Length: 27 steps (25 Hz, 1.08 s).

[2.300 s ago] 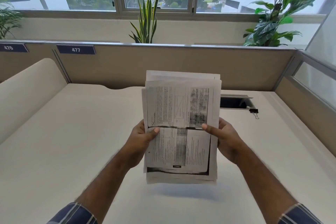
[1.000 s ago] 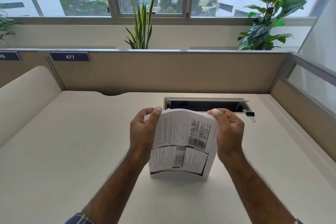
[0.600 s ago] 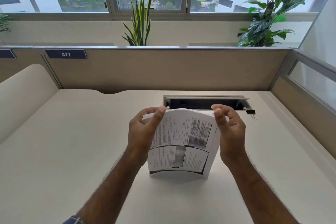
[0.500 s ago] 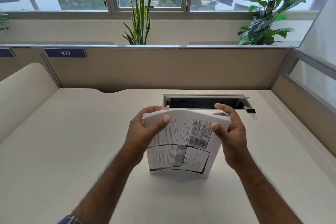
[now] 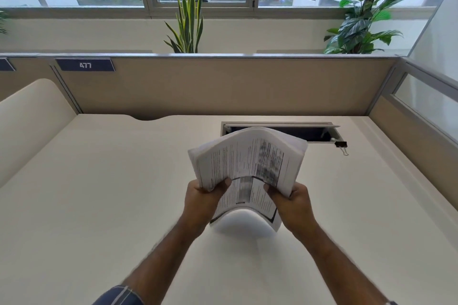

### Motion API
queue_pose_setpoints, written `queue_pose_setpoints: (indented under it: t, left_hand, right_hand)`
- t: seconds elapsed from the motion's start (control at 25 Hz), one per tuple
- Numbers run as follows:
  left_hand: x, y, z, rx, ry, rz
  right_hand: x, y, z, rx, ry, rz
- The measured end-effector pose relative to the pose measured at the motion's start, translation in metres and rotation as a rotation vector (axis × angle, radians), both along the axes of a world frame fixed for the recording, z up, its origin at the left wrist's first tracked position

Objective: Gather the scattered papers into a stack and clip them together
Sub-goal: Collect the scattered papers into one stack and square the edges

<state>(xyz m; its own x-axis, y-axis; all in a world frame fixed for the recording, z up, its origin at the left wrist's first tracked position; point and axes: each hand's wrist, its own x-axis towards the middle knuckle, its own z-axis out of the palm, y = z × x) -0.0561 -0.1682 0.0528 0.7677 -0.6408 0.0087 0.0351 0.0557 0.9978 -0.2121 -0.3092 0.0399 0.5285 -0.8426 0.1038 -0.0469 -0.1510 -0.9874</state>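
Your grip has slid from the top edge down to mid-sheet: your left hand (image 5: pixel 203 199) and right hand (image 5: pixel 291 202) pinch the floppy, bowing stack (image 5: pixel 250 163) above the desk (image 5: pixel 99 193); hold nearer its edges.

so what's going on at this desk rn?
A person is holding a stack of papers in both hands above the desk. The left hand grips its lower left edge and the right hand its lower right, and the sheets are bowed between them. The stack is gathered but not yet clipped: the black binder clip lies untouched on the desk, off to the right by the open cable hatch.
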Motion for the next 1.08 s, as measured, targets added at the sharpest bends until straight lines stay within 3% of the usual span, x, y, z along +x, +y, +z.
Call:
queue_pose_setpoints:
  t: [0.12,0.2,0.56,0.76,0.88,1.08]
  left_hand:
    - [-0.019,-0.003,-0.012,0.007,-0.022,0.151]
    - [-0.024,0.0,-0.022,0.071,-0.007,0.173]
    - [-0.037,0.017,-0.031,0.031,-0.022,0.154]
    - [-0.033,0.023,-0.032,0.033,0.006,0.094]
    - [-0.028,0.025,-0.032,0.013,0.012,0.067]
    - [-0.029,0.025,-0.035,0.014,0.015,0.048]
  right_hand:
    - [0.005,0.019,-0.014,-0.131,0.006,-0.12]
    - [0.002,0.028,-0.026,-0.084,0.028,-0.106]
    - [-0.017,0.042,-0.054,-0.14,0.06,-0.104]
    - [-0.024,0.042,-0.042,-0.019,0.088,-0.029]
    - [-0.028,0.039,-0.003,0.02,-0.044,0.025]
    - [-0.026,0.028,0.078,-0.046,-0.367,-0.09]
